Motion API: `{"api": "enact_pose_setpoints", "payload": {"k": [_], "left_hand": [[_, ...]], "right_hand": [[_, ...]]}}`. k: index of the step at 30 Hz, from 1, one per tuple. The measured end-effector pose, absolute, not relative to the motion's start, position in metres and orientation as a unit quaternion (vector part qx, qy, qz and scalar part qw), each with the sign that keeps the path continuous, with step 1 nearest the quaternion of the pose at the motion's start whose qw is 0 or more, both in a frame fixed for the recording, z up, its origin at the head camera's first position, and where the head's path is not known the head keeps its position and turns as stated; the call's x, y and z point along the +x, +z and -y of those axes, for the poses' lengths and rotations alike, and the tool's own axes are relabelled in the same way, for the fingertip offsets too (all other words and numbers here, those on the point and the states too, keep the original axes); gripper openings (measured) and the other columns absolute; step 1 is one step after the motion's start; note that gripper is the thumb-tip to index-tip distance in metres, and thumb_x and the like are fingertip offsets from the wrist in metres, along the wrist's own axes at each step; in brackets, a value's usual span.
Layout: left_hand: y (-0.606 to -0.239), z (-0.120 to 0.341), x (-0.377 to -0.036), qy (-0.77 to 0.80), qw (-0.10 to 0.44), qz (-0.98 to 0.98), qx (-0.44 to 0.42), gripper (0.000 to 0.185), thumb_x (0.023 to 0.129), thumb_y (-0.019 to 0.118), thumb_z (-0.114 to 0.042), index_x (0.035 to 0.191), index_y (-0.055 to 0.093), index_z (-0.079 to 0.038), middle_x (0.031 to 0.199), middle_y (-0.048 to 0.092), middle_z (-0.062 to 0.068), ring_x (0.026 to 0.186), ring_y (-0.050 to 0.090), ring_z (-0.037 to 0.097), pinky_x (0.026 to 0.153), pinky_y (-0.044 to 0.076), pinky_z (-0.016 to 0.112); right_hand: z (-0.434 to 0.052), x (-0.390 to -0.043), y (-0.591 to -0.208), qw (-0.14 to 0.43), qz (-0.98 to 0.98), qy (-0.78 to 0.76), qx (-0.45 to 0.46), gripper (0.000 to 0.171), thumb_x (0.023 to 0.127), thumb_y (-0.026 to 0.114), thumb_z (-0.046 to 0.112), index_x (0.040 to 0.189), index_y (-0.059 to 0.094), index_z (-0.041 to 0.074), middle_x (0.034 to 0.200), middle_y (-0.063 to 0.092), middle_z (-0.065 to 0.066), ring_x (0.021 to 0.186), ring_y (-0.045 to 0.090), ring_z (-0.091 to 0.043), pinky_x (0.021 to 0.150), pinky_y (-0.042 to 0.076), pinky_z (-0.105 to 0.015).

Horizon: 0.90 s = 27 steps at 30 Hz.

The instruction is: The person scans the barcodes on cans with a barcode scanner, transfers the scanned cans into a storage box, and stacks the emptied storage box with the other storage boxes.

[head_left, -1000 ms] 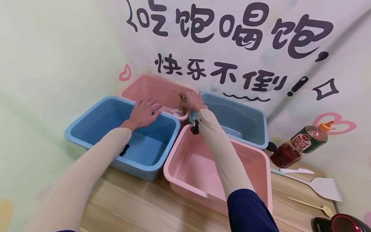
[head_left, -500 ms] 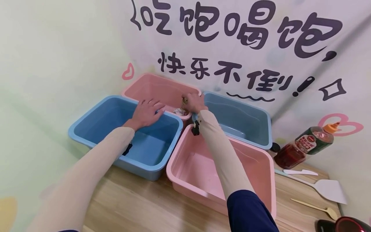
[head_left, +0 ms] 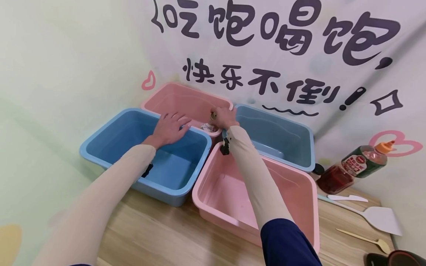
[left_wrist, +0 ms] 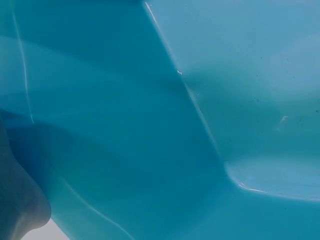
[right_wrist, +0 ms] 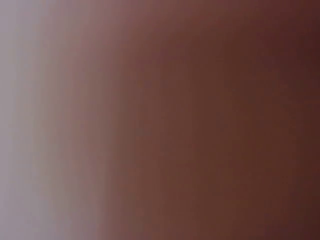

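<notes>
I pinch a small brownish object in my right hand, fingers curled round it, and I cannot tell what it is. I hold it over the near right corner of the far pink tub, above a crumpled white wrapper lying on that tub's floor. My left hand lies flat with fingers spread on the far rim of the near blue tub, probably to steady it. The 4 tubs sit packed together in the wall corner: another blue tub to the right and a near pink tub under my right forearm. Well to the right on the wooden table are a sauce bottle, a white spatula and a wooden fork. The right wrist view is only a blur.
</notes>
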<state>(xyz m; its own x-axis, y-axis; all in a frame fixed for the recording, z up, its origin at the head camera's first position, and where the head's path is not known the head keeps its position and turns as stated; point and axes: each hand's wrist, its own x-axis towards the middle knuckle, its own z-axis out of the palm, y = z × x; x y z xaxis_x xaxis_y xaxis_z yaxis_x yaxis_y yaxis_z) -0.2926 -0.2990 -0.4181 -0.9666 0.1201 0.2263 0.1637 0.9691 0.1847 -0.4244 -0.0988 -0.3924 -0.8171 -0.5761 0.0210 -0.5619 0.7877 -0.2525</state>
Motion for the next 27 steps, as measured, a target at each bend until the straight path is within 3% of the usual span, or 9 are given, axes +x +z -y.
{"api": "enact_pose_setpoints", "payload": {"k": [4,11,22,27], "left_hand": [[-0.419,0.3,-0.2925,-0.105,0.111,0.985,-0.074,0.047,0.102,0.046,-0.043,0.142,0.057,-0.02,0.151,0.051,0.012,0.143,0.04,0.035,0.12,0.025,0.06],[-0.4196,0.3017,-0.2922,-0.112,0.118,0.983,-0.081,0.047,0.102,0.046,-0.043,0.141,0.058,-0.02,0.149,0.053,0.011,0.141,0.042,0.034,0.118,0.027,0.059],[-0.4193,0.2999,-0.2926,-0.104,0.114,0.985,-0.08,0.047,0.103,0.044,-0.042,0.142,0.056,-0.019,0.151,0.051,0.012,0.142,0.041,0.036,0.119,0.026,0.06],[-0.4192,0.2998,-0.292,-0.104,0.112,0.985,-0.077,0.047,0.103,0.044,-0.042,0.142,0.056,-0.018,0.151,0.051,0.012,0.142,0.041,0.036,0.119,0.025,0.06]], "right_hand": [[0.0997,-0.4235,-0.3922,0.027,-0.945,-0.116,-0.303,0.014,0.093,0.067,0.022,0.106,0.067,0.017,0.101,0.068,-0.004,0.099,0.056,-0.028,0.102,0.023,-0.06],[0.1012,-0.4263,-0.3947,0.036,-0.947,-0.101,-0.304,0.012,0.094,0.063,0.024,0.103,0.068,0.018,0.094,0.068,-0.003,0.096,0.057,-0.027,0.103,0.022,-0.062],[0.0974,-0.4272,-0.3992,0.014,-0.948,-0.097,-0.303,0.011,0.093,0.059,0.026,0.097,0.067,0.02,0.083,0.065,-0.001,0.091,0.056,-0.025,0.096,0.025,-0.056],[0.0959,-0.4251,-0.3979,0.021,-0.947,-0.119,-0.298,0.016,0.094,0.064,0.031,0.104,0.066,0.019,0.09,0.067,-0.003,0.095,0.056,-0.026,0.097,0.025,-0.053]]}}
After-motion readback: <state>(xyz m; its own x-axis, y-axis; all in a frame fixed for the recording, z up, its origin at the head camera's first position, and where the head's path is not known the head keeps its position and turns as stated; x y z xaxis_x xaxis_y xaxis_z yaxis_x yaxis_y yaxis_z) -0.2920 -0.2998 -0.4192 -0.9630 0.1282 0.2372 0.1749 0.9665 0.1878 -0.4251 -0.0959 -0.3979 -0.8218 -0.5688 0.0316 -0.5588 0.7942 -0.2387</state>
